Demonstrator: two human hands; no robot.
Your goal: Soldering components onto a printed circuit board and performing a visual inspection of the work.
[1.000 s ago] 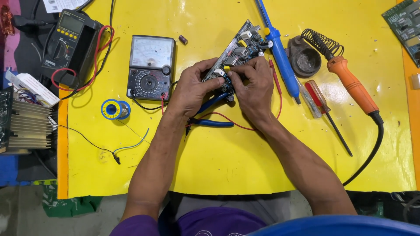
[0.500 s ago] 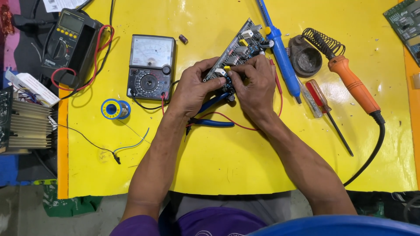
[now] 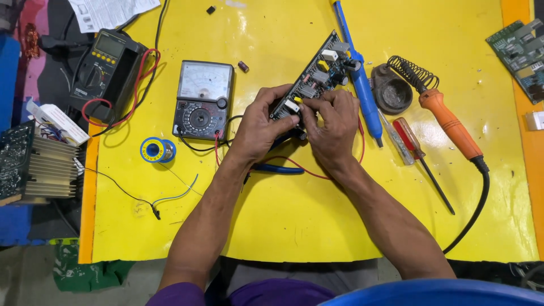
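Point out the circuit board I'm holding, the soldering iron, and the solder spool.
circuit board [image 3: 317, 76], head view, on the component side above the fingers.
soldering iron [image 3: 450, 124], head view, on the orange handle.
solder spool [image 3: 154, 150], head view, on the blue and yellow top face.

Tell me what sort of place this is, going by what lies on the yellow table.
Most likely an electronics repair bench. Both hands hold a circuit board, with an analog multimeter to one side and an orange-handled soldering iron by its coil stand to the other.
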